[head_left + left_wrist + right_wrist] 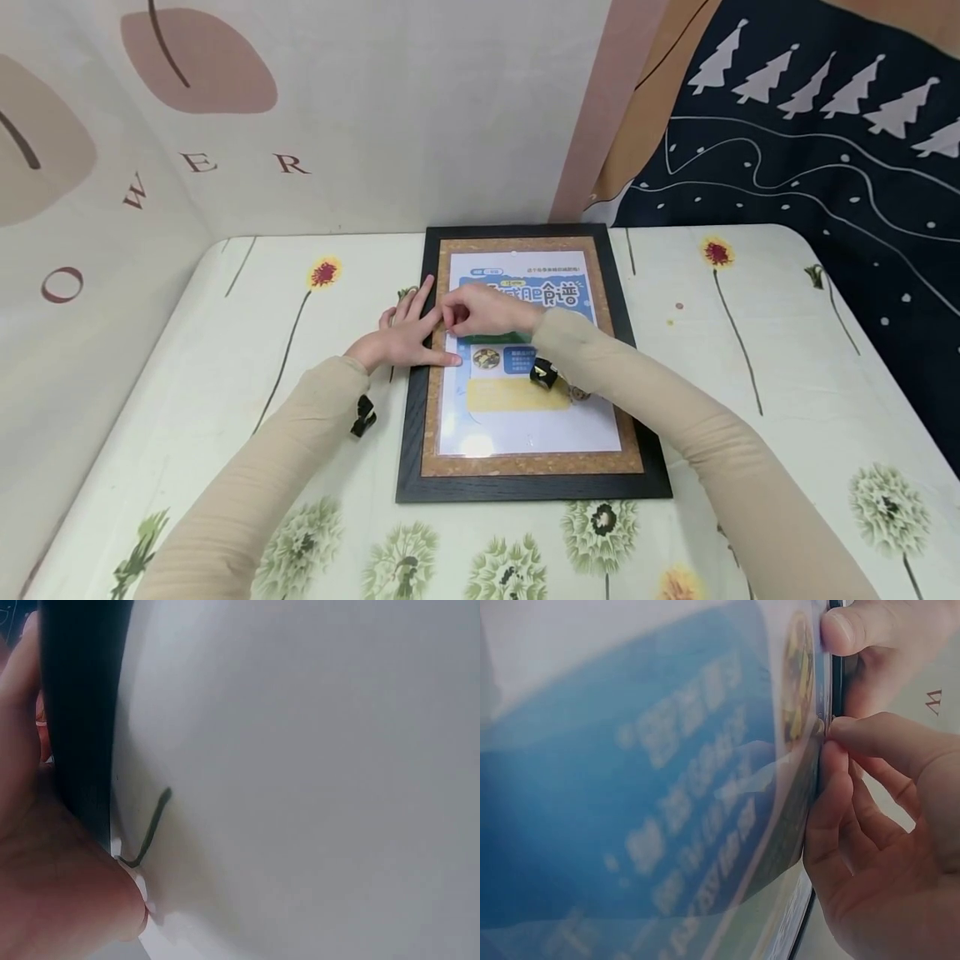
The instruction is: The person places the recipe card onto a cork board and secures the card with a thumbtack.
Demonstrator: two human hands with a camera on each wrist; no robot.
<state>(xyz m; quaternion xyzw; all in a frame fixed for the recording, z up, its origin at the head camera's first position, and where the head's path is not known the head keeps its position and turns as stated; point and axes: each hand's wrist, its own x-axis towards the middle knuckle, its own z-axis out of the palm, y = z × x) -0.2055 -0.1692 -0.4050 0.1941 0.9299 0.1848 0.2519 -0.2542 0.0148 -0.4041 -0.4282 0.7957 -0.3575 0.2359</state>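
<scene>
A laminated poster [532, 429] with blue and yellow printing lies on a cork board [536, 465] inside a black frame [532, 487]. My left hand [405, 337] rests across the frame's left side, fingers spread and straight, thumb on the poster's edge. My right hand [491, 308] reaches over the poster to its left edge, beside the left forefinger. In the right wrist view, the right thumb and forefinger pinch at that edge, around a small pin-like thing [826, 729] mostly hidden by the fingertips. The left wrist view shows the left palm [60, 877] against the frame's side.
The frame lies on a flower-print tablecloth [187, 400], its far edge close to the pale printed cloth backdrop [412, 108]. A dark cloth with white trees [802, 167] hangs at the right. Black wrist cameras [543, 373] sit under both sleeves.
</scene>
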